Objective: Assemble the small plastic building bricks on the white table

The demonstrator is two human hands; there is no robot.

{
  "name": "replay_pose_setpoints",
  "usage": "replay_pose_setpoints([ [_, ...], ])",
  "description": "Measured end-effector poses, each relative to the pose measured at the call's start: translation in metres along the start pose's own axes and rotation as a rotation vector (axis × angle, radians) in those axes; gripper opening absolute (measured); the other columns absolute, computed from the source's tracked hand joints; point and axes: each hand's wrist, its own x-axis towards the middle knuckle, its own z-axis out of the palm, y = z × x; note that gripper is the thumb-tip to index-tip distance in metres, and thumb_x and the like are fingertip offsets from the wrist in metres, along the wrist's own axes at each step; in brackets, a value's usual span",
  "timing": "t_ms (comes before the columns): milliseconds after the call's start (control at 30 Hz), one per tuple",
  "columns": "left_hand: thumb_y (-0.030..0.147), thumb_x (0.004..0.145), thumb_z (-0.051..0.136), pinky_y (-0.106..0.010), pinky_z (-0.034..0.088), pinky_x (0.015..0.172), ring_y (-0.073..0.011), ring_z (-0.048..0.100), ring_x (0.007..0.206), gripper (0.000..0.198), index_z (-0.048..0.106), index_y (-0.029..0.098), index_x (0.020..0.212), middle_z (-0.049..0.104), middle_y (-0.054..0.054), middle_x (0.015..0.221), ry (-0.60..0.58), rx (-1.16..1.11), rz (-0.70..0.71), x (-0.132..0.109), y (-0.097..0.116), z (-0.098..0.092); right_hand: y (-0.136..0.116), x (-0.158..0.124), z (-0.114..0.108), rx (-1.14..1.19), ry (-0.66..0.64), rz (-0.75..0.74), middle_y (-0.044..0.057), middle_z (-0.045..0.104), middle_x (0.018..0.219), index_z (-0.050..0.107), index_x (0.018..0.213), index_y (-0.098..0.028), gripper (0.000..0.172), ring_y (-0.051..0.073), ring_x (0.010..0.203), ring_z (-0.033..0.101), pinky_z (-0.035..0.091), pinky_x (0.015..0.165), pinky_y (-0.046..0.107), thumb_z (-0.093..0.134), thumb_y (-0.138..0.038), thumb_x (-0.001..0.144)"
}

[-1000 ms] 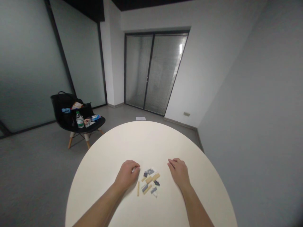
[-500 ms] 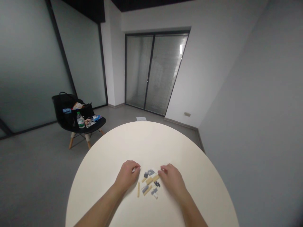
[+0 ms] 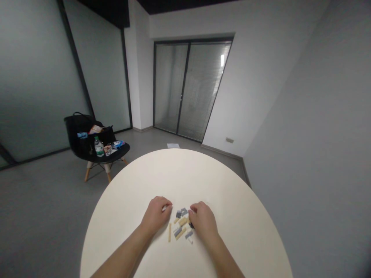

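A small pile of building bricks lies on the table between my two hands. Tan bricks [image 3: 182, 221], grey bricks [image 3: 177, 232], dark grey bricks [image 3: 178, 214] and white ones make it up, and one long tan brick [image 3: 169, 232] lies apart at its left. My left hand [image 3: 157, 214] rests left of the pile, its fingers pinched on a small white brick [image 3: 164, 208]. Over the pile's right edge is my right hand [image 3: 203, 221], thumb and fingers closed together. It covers some dark bricks, and whatever its fingertips hold is hidden.
The round cream table [image 3: 179, 170] spreads out around the pile. Beyond it at left stands a black chair [image 3: 75, 135] bearing a bag, a green-capped bottle [image 3: 99, 147] and packets. A white sheet [image 3: 173, 145] shows behind the table's far edge.
My right hand has moved left, over the right side of the pile, covering dark and tan bricks that were in sight. My left hand has stayed in place with the white brick.
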Motion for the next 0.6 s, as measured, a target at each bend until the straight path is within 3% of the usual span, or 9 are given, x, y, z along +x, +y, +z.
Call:
replay_pose_setpoints([
  [233, 0.025, 0.085, 0.056, -0.035, 0.044, 0.083, -0.0238, 0.065, 0.087, 0.021, 0.076, 0.021, 0.080, 0.076, -0.006, 0.084, -0.004, 0.002, -0.009, 0.001, 0.001, 0.000, 0.000, 0.001, 0.002, 0.067, 0.035, -0.010, 0.008, 0.072, 0.092, 0.075, 0.086, -0.017, 0.015, 0.021, 0.091, 0.063, 0.043, 0.083, 0.026, 0.061, -0.020, 0.081],
  [400, 0.024, 0.085, 0.055, -0.035, 0.045, 0.083, -0.0242, 0.065, 0.087, 0.022, 0.075, 0.021, 0.079, 0.076, -0.006, 0.084, -0.001, 0.010, -0.012, 0.000, 0.003, -0.002, 0.006, 0.002, 0.001, 0.246, 0.058, -0.024, 0.004, 0.073, 0.077, 0.070, 0.073, -0.020, 0.015, 0.018, 0.074, 0.064, 0.044, 0.069, 0.025, 0.058, -0.025, 0.080],
  [500, 0.024, 0.085, 0.054, -0.036, 0.045, 0.083, -0.0244, 0.065, 0.087, 0.023, 0.076, 0.021, 0.080, 0.076, -0.006, 0.084, -0.012, 0.004, -0.005, 0.000, 0.003, -0.003, 0.024, 0.007, -0.005, 0.370, 0.172, -0.025, 0.005, 0.074, 0.077, 0.070, 0.079, -0.021, 0.021, 0.019, 0.068, 0.063, 0.045, 0.066, 0.027, 0.053, -0.033, 0.082],
  [600, 0.024, 0.085, 0.054, -0.036, 0.046, 0.083, -0.0247, 0.065, 0.088, 0.023, 0.076, 0.021, 0.081, 0.076, -0.006, 0.085, -0.012, -0.004, -0.005, 0.001, 0.003, -0.003, 0.056, 0.014, -0.013, 0.395, 0.311, 0.068, 0.008, 0.076, 0.083, 0.071, 0.094, -0.019, 0.031, 0.020, 0.066, 0.063, 0.048, 0.067, 0.030, 0.053, -0.040, 0.082],
])
